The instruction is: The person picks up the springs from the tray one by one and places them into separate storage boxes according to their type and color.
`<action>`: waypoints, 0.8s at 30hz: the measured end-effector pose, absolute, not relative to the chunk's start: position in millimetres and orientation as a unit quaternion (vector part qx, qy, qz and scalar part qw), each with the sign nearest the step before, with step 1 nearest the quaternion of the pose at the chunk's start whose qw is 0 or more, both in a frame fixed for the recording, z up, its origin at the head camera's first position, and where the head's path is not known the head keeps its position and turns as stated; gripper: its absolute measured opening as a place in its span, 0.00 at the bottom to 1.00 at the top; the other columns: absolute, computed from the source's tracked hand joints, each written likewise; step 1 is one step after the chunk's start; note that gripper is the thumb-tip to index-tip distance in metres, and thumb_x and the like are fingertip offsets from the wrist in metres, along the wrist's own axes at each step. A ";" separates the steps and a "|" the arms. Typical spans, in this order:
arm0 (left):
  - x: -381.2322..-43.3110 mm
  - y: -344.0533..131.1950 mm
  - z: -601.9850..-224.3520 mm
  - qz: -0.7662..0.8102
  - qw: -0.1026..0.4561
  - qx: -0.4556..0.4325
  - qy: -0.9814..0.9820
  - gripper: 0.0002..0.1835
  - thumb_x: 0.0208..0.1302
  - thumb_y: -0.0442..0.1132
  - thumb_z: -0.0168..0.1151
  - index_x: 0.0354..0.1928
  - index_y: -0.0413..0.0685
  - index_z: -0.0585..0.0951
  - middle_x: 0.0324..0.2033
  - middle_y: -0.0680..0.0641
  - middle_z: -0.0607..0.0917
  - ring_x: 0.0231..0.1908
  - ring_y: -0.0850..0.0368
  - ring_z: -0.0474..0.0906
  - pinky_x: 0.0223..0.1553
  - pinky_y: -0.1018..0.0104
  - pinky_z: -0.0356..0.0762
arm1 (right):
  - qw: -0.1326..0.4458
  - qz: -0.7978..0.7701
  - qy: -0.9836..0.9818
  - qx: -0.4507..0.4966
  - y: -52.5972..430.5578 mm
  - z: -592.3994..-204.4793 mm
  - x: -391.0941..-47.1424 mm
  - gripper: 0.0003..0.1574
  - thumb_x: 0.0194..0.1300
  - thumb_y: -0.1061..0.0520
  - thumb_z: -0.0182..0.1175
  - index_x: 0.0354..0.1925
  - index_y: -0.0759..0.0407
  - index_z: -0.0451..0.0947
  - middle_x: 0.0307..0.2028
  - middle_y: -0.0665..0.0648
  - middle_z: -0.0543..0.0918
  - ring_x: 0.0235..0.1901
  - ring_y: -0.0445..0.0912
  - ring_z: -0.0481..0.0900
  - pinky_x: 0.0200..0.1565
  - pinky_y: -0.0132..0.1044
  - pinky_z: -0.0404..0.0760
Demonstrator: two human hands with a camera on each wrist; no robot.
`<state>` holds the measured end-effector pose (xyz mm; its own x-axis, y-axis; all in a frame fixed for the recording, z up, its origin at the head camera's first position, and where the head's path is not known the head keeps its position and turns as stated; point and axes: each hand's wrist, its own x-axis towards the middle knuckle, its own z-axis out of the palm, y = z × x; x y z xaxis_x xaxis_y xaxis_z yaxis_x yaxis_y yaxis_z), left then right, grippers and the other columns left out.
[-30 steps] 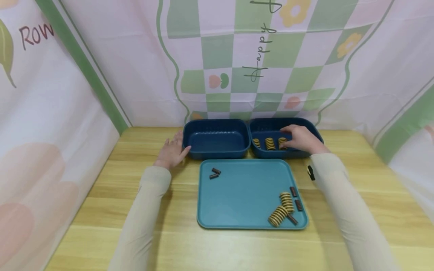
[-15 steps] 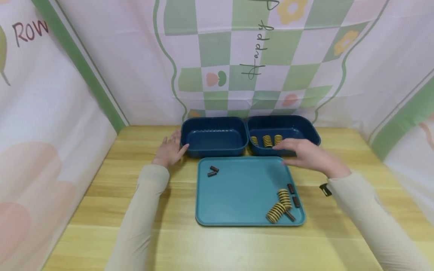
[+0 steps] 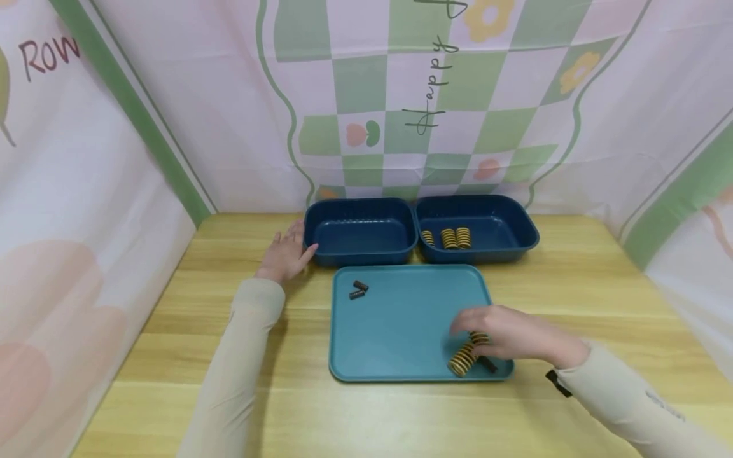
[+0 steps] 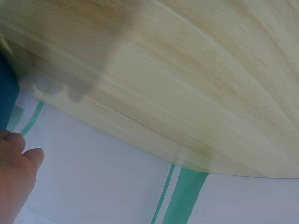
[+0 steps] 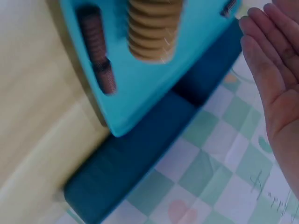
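Note:
My left hand rests with straight fingers against the left end of the left blue bin. Over the right part of the teal tray, my right hand hovers by two large yellow coil springs, its fingers extended and holding nothing in the right wrist view. One yellow spring lies slanted; the other yellow spring is partly covered by the hand. A small dark brown spring lies beside them. Two more brown springs, hidden from the head view, show in the right wrist view, the nearer brown spring beside the tray's rim.
The right blue bin holds several yellow springs at its left side. Two small brown springs lie at the tray's far left corner. A patterned cloth hangs behind the bins, at the back of the wooden table.
My right hand has left the right bin, where yellow springs stay behind, and has come down and toward me over the tray's springs. The left hand stays at the left bin.

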<state>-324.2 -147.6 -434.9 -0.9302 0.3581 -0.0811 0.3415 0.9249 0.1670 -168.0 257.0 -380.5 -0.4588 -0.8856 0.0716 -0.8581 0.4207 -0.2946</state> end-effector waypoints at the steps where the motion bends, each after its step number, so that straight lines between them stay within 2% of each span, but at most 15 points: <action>1: -324.0 -147.7 -434.5 0.075 0.054 0.179 0.979 0.40 0.74 0.57 0.31 0.71 0.30 0.41 0.72 0.36 0.46 0.71 0.44 0.43 0.68 0.46 0.44 | 0.052 -0.144 0.840 -0.521 256.2 -383.3 -166.1 0.21 0.47 0.65 0.71 0.43 0.59 0.81 0.41 0.52 0.83 0.42 0.47 0.80 0.41 0.40 0.81; 8: -324.7 -148.4 -436.2 0.072 0.046 0.183 0.979 0.40 0.74 0.58 0.31 0.71 0.29 0.42 0.71 0.35 0.47 0.71 0.43 0.43 0.68 0.46 0.45 | 0.082 -0.128 0.838 -0.524 254.9 -399.3 -159.9 0.20 0.49 0.65 0.70 0.43 0.56 0.81 0.40 0.48 0.82 0.42 0.44 0.79 0.40 0.37 0.81; 24: -326.1 -148.4 -439.3 0.085 0.052 0.178 0.979 0.39 0.74 0.56 0.33 0.71 0.29 0.43 0.72 0.35 0.46 0.71 0.43 0.42 0.68 0.45 0.43 | 0.039 -0.119 0.829 -0.546 252.3 -414.3 -158.7 0.21 0.43 0.68 0.70 0.38 0.53 0.80 0.36 0.46 0.82 0.36 0.40 0.79 0.36 0.35 0.80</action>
